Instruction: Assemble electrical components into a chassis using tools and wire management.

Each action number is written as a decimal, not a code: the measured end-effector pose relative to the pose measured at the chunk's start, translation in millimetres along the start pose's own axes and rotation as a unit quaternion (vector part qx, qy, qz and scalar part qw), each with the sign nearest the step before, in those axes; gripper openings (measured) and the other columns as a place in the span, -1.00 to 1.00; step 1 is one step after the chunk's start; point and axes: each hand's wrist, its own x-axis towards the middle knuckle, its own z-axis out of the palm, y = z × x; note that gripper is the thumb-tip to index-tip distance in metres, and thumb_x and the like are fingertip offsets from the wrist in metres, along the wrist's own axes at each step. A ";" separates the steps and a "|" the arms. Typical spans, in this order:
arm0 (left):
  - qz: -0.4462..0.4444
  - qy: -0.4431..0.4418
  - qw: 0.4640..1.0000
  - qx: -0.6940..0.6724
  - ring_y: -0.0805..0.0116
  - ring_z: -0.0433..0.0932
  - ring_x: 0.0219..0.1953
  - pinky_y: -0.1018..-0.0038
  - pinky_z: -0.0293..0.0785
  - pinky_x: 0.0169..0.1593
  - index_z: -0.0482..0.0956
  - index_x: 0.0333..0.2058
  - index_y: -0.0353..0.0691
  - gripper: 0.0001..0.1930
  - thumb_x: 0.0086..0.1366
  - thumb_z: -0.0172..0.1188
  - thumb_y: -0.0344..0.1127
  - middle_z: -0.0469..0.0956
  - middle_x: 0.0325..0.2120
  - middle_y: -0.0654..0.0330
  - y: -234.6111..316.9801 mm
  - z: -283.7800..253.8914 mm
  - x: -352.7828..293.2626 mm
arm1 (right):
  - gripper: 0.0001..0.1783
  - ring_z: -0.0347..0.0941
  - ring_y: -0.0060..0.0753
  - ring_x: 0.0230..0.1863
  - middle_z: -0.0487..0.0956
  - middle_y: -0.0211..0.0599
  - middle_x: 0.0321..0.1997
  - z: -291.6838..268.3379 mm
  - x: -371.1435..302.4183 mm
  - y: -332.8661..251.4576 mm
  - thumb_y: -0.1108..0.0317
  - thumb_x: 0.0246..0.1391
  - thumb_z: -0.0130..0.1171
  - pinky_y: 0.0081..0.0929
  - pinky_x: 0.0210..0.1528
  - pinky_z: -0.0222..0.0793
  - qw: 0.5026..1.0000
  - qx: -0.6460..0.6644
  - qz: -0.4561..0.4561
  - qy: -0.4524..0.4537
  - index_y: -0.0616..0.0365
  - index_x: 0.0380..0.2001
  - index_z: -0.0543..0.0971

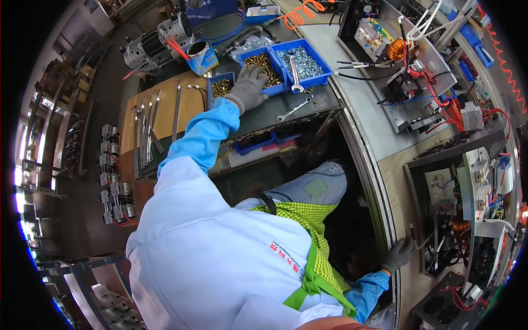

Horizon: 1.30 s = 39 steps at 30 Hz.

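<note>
Two gloved hands at work, well apart from each other. Nearest, the right hand (pixel 398 254) in a grey glove rests on the edge of the table (pixel 385 181) beside a dark metal frame (pixel 440 165) packed with wiring and a copper coil; its fingers (pixel 406 246) lie loosely spread on the edge, clamped on nothing that shows. Between the hands: a white coat, a green checked apron and a knee in blue cloth. Farther off, the left hand (pixel 248 87), blue sleeve and grey glove, reaches to a low side table (pixel 286 113) and sits over a blue bin of brass-coloured small parts (pixel 267 69). Its fingers (pixel 254 71) are curled down into the parts; whether they pinch one I cannot tell. Judgement on handling: these pieces look small, hard, smooth and light, likely to slip in a knitted glove, so a fingertip pinch on a single piece, or a shallow scoop from the heap, would serve best. Just beside, a second blue bin of silvery hardware (pixel 308 60) with a spanner (pixel 295 74) lying across it; another spanner (pixel 293 109) on the table surface below. A smaller bin of brass parts (pixel 221 86) sits left of the hand. Beyond, an open tin can (pixel 201 55), a grey motor (pixel 157 44) and an orange coiled hose (pixel 300 14).
</note>
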 end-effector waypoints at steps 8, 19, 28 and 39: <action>-0.091 0.124 0.987 0.045 -0.05 0.03 0.28 -0.11 -0.27 0.29 0.25 0.16 0.00 -0.32 0.05 0.22 -0.03 0.23 0.14 0.03 7.7 -1.2 -102.2 | -0.62 0.40 0.09 -0.06 0.45 0.00 -0.01 -0.7 -0.3 -8.9 0.27 0.10 0.00 -0.13 -0.07 0.31 1.000 0.000 0.020 0.007 0.16 -0.02 0.44; -0.067 0.274 0.954 -0.101 -0.04 0.00 0.29 -0.03 -0.18 0.30 0.17 0.20 0.06 -0.28 0.03 0.19 -0.06 0.17 0.17 0.02 32.6 5.9 -44.5 | -0.62 0.40 0.09 -0.06 0.47 0.05 -0.05 3.3 -5.6 -0.5 0.25 0.13 0.01 -0.16 -0.03 0.31 1.000 0.000 0.009 0.022 0.23 -0.04 0.45; 0.276 0.044 0.959 0.039 0.10 0.19 0.23 -0.10 -0.24 0.30 0.53 -0.09 0.03 -0.64 0.11 0.14 -0.12 0.46 -0.04 0.27 106.0 -33.0 103.2 | -0.61 0.42 0.03 -0.11 0.48 0.00 -0.14 63.7 61.7 -251.0 0.33 -0.08 0.24 -0.22 -0.07 0.36 0.931 0.221 -0.279 -0.085 0.20 -0.13 0.52; 0.309 0.009 0.947 -0.093 0.04 0.17 0.25 0.12 0.06 0.27 0.42 0.05 -0.05 -0.54 0.12 0.13 -0.28 0.33 0.12 0.16 92.6 -40.2 98.1 | -0.63 0.44 -0.08 -0.11 0.51 -0.23 -0.14 173.4 105.5 -406.4 0.13 -0.09 0.17 -0.15 -0.07 0.30 0.921 0.116 -0.315 -0.197 0.00 -0.18 0.53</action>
